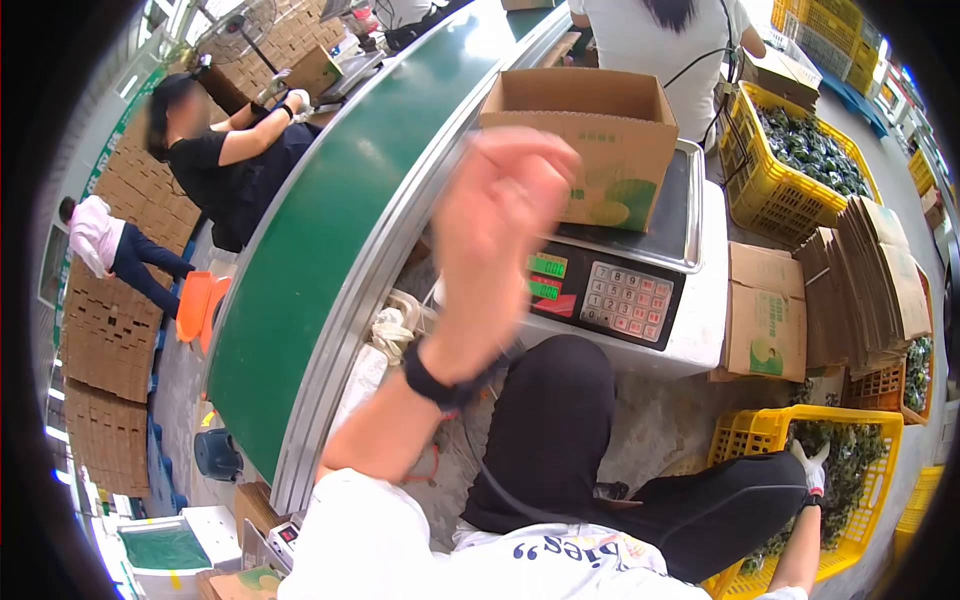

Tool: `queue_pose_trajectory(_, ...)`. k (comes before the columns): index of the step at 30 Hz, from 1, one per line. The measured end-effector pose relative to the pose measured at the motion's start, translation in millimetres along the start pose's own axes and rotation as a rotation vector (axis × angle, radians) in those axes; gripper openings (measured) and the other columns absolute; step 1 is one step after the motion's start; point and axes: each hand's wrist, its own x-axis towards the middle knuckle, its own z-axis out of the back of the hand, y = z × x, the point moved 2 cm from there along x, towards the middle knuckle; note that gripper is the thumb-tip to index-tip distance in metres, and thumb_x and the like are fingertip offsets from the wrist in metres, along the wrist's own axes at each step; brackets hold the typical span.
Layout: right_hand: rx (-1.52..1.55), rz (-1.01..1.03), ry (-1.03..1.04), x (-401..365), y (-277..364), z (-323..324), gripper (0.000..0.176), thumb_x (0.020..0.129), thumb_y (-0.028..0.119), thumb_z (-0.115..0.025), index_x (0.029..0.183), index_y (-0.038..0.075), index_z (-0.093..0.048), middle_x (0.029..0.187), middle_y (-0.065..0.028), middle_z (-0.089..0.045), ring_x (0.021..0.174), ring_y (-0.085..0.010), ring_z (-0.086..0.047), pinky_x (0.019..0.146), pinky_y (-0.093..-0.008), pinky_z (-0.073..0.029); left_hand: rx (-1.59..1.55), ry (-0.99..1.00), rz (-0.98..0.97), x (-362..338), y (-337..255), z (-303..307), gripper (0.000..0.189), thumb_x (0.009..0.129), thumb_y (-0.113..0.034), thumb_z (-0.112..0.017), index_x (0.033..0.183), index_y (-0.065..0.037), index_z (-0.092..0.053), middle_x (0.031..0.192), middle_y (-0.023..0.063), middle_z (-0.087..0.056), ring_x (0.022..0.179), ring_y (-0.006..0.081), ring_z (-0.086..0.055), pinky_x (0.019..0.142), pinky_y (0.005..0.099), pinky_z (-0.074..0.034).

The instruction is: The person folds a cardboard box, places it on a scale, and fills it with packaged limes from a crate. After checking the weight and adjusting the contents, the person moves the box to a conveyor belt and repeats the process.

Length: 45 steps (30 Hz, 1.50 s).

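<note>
My bare left hand (500, 220), with a dark band at the wrist, is raised in front of a carton and smeared by motion. Its fingers look bent, and I cannot tell whether they hold anything. The open cardboard box (615, 165) stands on the metal pan of a digital scale (610, 300), whose green displays show zeros. Low at the right, my right hand (812, 465) in a white glove reaches into a yellow crate (880, 500). Its fingers are spread over dark green, shiny items (835, 500) lying there.
A green conveyor belt (330, 240) runs along my left. One person in black (230, 150) sits beyond it, another in pink (95, 235) stands farther back. Folded cartons (870, 270) and a filled yellow crate (770, 195) stand right. A person in white (660, 60) is ahead.
</note>
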Motion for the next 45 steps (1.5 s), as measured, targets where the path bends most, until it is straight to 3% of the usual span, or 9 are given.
queue_pose_trajectory(7,-0.479,0.224,-0.004,-92,93,-31,0.061,0.074,0.027,-0.084,0.125,0.012,-0.054,0.110,-0.0206,-0.063,0.100,-0.0400,-0.060,0.093,-0.0437,-0.047,-0.486,0.674,0.198,-71,-19,-148,0.017,0.098,-0.015,-0.068,0.107,-0.001,-0.065,0.102,0.0090,-0.063,0.085,0.0164,-0.066,0.079,0.0305,-0.055)
queue_pose_trajectory(9,-0.479,0.473,0.091,-79,104,-25,0.054,0.070,0.027,-0.086,0.113,0.010,-0.059,0.101,-0.0182,-0.061,0.100,-0.0366,-0.058,0.095,-0.0408,-0.045,-0.465,0.673,0.176,-71,-9,-166,0.017,0.098,-0.015,-0.067,0.107,-0.001,-0.065,0.101,0.0093,-0.063,0.084,0.0169,-0.067,0.078,0.0306,-0.055)
queue_pose_trajectory(13,-0.495,0.173,0.059,-132,213,6,0.054,0.065,0.009,-0.079,0.115,0.010,-0.057,0.103,-0.0076,-0.060,0.088,-0.0189,-0.057,0.078,-0.0341,-0.049,-0.456,0.640,0.225,-74,6,-172,0.019,0.099,-0.018,-0.066,0.105,0.000,-0.065,0.099,0.0096,-0.064,0.081,0.0157,-0.067,0.074,0.0297,-0.056)
queue_pose_trajectory(16,-0.147,0.407,0.109,-126,265,45,0.050,0.070,0.003,-0.073,0.116,0.012,-0.056,0.098,-0.0005,-0.050,0.084,-0.0138,-0.049,0.077,-0.0292,-0.046,-0.468,0.590,0.292,-85,18,-167,0.021,0.100,-0.020,-0.065,0.103,0.001,-0.066,0.093,0.0082,-0.066,0.078,0.0127,-0.065,0.072,0.0284,-0.054)
queue_pose_trajectory(23,0.037,1.057,0.240,-283,547,-69,0.044,0.089,0.008,-0.054,0.133,0.012,-0.049,0.109,-0.0076,-0.057,0.096,-0.0150,-0.063,0.084,-0.0318,-0.058,-0.556,0.522,0.447,-99,32,-174,0.021,0.101,-0.022,-0.065,0.104,-0.001,-0.066,0.083,0.0043,-0.068,0.074,0.0094,-0.061,0.070,0.0267,-0.050)
queue_pose_trajectory(28,0.186,1.537,0.406,-297,662,-205,0.055,0.082,0.026,-0.085,0.125,0.010,-0.055,0.110,-0.0052,-0.058,0.092,-0.0136,-0.062,0.079,-0.0266,-0.055,-0.516,0.454,0.470,-102,48,-170,0.022,0.101,-0.023,-0.065,0.105,-0.001,-0.066,0.083,0.0028,-0.067,0.073,0.0081,-0.060,0.069,0.0270,-0.050)
queue_pose_trajectory(31,-0.013,1.837,0.173,-289,687,-265,0.062,0.079,0.038,-0.087,0.125,0.010,-0.056,0.109,-0.0046,-0.062,0.096,-0.0167,-0.063,0.089,-0.0311,-0.053,-0.517,0.429,0.528,-96,50,-160,0.025,0.102,-0.026,-0.063,0.106,-0.001,-0.066,0.083,0.0011,-0.068,0.072,0.0073,-0.059,0.067,0.0269,-0.049)
queue_pose_trajectory(38,0.225,1.375,0.560,-299,678,-243,0.042,0.094,0.029,-0.074,0.127,0.009,-0.059,0.105,-0.0053,-0.065,0.094,-0.0132,-0.064,0.084,-0.0284,-0.054,-0.544,0.354,0.509,-99,43,-158,0.026,0.100,-0.026,-0.064,0.103,-0.001,-0.066,0.079,0.0068,-0.067,0.071,0.0134,-0.061,0.068,0.0304,-0.050)
queue_pose_trajectory(45,0.166,1.426,0.329,-280,656,-198,0.041,0.104,0.034,-0.058,0.139,0.013,-0.053,0.121,-0.0071,-0.061,0.107,-0.0131,-0.061,0.092,-0.0307,-0.054,-0.589,0.373,0.455,-101,33,-164,0.024,0.100,-0.023,-0.064,0.098,0.001,-0.065,0.077,0.0084,-0.068,0.068,0.0154,-0.062,0.064,0.0329,-0.050)
